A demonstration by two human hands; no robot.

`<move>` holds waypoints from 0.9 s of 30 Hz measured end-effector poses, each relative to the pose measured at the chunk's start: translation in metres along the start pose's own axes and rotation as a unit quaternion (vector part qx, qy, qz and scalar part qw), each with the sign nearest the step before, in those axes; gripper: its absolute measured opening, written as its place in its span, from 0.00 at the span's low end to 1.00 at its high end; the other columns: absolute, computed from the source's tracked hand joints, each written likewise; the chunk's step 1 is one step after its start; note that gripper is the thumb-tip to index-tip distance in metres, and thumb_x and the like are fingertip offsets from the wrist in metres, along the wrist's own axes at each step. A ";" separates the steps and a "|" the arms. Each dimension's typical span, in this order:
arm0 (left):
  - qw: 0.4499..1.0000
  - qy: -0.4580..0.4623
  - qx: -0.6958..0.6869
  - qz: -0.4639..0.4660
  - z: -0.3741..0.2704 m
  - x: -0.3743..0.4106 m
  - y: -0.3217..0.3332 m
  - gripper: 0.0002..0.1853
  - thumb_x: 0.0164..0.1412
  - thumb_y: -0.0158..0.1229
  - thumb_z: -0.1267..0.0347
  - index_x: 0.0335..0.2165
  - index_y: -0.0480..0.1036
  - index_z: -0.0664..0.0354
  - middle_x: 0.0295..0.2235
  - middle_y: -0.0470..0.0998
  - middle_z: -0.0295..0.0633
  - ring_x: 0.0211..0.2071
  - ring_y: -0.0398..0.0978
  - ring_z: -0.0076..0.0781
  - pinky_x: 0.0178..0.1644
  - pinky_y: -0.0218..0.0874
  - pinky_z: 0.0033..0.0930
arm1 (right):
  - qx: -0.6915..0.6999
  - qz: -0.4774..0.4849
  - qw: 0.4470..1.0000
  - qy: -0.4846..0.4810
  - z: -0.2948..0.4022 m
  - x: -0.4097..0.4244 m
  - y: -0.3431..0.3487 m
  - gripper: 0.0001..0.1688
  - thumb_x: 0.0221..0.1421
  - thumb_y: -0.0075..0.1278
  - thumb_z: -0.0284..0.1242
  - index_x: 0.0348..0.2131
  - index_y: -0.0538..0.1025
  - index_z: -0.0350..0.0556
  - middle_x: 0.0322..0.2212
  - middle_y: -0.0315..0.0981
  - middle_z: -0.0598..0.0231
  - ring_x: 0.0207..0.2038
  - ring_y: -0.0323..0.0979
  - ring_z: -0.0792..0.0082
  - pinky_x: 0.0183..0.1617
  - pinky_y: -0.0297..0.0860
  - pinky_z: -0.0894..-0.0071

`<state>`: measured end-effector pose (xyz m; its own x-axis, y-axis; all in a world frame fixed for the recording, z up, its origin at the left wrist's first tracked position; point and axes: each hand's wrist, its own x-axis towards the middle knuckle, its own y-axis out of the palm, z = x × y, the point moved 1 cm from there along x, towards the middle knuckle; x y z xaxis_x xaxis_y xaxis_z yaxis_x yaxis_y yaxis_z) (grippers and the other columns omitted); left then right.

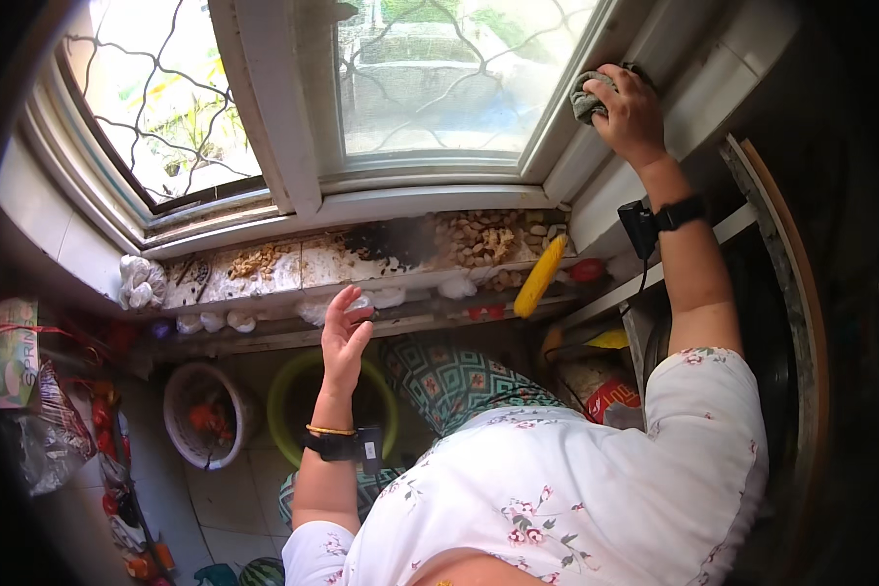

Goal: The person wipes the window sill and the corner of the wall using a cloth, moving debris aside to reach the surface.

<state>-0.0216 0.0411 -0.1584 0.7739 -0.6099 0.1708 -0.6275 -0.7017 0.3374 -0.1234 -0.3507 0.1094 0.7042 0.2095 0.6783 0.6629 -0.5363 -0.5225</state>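
At the upper right, my right hand [626,113] grips a bunched grey-green cloth [590,97] against the right side of the white window frame [425,176]. My left hand [346,340] is raised in front of the window sill, fingers apart and holding nothing. Below the window, the tiled sill [286,275] bears seeds or nuts [476,238], a patch of small black seeds [388,245] and a small tan heap [253,262]. A yellow corncob-like object [540,276] lies across the sill's edge at the right.
White plastic bundles [142,282] sit at the sill's left end. A pale bucket [209,415] and a green-rimmed tub [278,410] stand on the floor, with a watermelon [262,573] at the bottom. A wood-edged panel [798,293] stands beside my right arm. Curved metal bars [157,66] cross the window.
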 end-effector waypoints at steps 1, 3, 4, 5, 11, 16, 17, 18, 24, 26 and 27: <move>1.000 0.000 -0.006 -0.003 0.000 0.003 0.001 0.30 0.50 0.53 0.73 0.53 0.57 0.59 0.50 0.63 0.41 0.43 0.67 0.27 0.45 0.58 0.26 | -0.002 -0.001 1.000 0.002 -0.001 -0.001 -0.001 0.19 0.33 0.55 0.23 0.32 0.73 0.56 0.39 0.66 0.68 0.43 0.66 0.62 0.44 0.65 0.63; 1.000 0.000 -0.017 -0.012 -0.001 0.008 0.000 0.29 0.50 0.53 0.73 0.53 0.57 0.59 0.50 0.63 0.41 0.43 0.67 0.27 0.45 0.59 0.26 | -0.005 -0.003 1.000 0.004 -0.003 -0.003 -0.001 0.19 0.33 0.55 0.23 0.32 0.73 0.56 0.38 0.66 0.68 0.43 0.66 0.63 0.44 0.65 0.63; 0.999 0.010 -0.024 -0.024 -0.002 0.009 -0.002 0.29 0.51 0.52 0.73 0.53 0.57 0.58 0.50 0.62 0.41 0.43 0.67 0.28 0.45 0.59 0.26 | -0.012 0.002 1.000 0.011 -0.003 -0.002 -0.001 0.18 0.33 0.55 0.23 0.31 0.73 0.55 0.38 0.66 0.68 0.42 0.66 0.63 0.44 0.65 0.63; 0.999 0.010 -0.018 -0.031 -0.003 0.012 -0.006 0.28 0.52 0.51 0.73 0.53 0.57 0.58 0.50 0.62 0.41 0.43 0.67 0.28 0.44 0.60 0.26 | -0.018 0.007 1.000 0.018 -0.004 -0.001 -0.002 0.18 0.33 0.55 0.23 0.31 0.74 0.55 0.38 0.66 0.68 0.42 0.66 0.63 0.43 0.66 0.63; 0.994 0.033 -0.014 -0.099 -0.022 0.008 -0.029 0.28 0.52 0.50 0.74 0.53 0.56 0.58 0.52 0.61 0.41 0.46 0.65 0.30 0.48 0.57 0.28 | -0.016 -0.031 0.999 0.038 0.003 0.003 0.003 0.21 0.31 0.54 0.21 0.32 0.74 0.55 0.38 0.67 0.65 0.42 0.66 0.60 0.44 0.66 0.62; 0.986 0.124 0.072 -0.087 -0.082 0.084 -0.013 0.35 0.50 0.50 0.71 0.57 0.50 0.59 0.58 0.52 0.39 0.58 0.49 0.35 0.59 0.40 0.42 | 0.007 -0.017 0.998 0.064 0.003 -0.006 0.001 0.20 0.33 0.53 0.20 0.33 0.72 0.52 0.40 0.64 0.62 0.44 0.63 0.55 0.48 0.62 0.59; 0.979 0.152 0.087 -0.100 -0.098 0.103 -0.006 0.35 0.50 0.50 0.71 0.57 0.49 0.60 0.58 0.51 0.42 0.59 0.47 0.37 0.60 0.38 0.40 | 0.013 -0.011 0.997 0.070 0.006 -0.005 0.000 0.20 0.34 0.53 0.21 0.34 0.72 0.52 0.41 0.64 0.62 0.44 0.63 0.55 0.49 0.62 0.59; 0.975 0.179 0.073 -0.114 -0.114 0.119 0.001 0.36 0.50 0.50 0.70 0.57 0.49 0.64 0.58 0.50 0.48 0.60 0.45 0.38 0.61 0.36 0.36 | 0.012 -0.009 0.997 0.071 0.007 -0.003 0.001 0.20 0.34 0.52 0.21 0.34 0.72 0.52 0.41 0.64 0.62 0.45 0.63 0.55 0.49 0.62 0.59; 0.922 0.120 0.316 -0.188 -0.109 0.160 0.014 0.40 0.48 0.52 0.67 0.56 0.45 0.71 0.57 0.49 0.55 0.60 0.45 0.41 0.62 0.37 0.35 | 0.009 -0.014 0.998 0.060 0.011 -0.001 -0.001 0.19 0.35 0.52 0.21 0.34 0.72 0.52 0.41 0.63 0.61 0.45 0.63 0.55 0.48 0.61 0.58; 0.928 0.106 0.307 -0.183 -0.113 0.159 0.012 0.41 0.47 0.53 0.67 0.56 0.44 0.71 0.58 0.45 0.55 0.61 0.42 0.43 0.62 0.35 0.35 | 0.006 -0.010 0.998 0.060 0.017 0.002 -0.004 0.19 0.35 0.51 0.20 0.34 0.72 0.51 0.41 0.63 0.60 0.44 0.63 0.55 0.48 0.61 0.58; 0.927 0.093 0.315 -0.183 -0.115 0.156 0.016 0.42 0.47 0.53 0.66 0.56 0.43 0.71 0.59 0.43 0.54 0.61 0.41 0.43 0.62 0.35 0.35 | 0.011 -0.018 0.998 0.059 0.018 -0.001 -0.002 0.18 0.36 0.51 0.20 0.33 0.72 0.51 0.41 0.63 0.60 0.44 0.63 0.55 0.48 0.61 0.58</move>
<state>0.0992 -0.0229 -0.0199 0.9094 -0.2554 0.3282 -0.2004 -0.9607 -0.1921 -0.1208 -0.3354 0.1010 0.6456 0.1294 0.7527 0.6936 -0.5119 -0.5069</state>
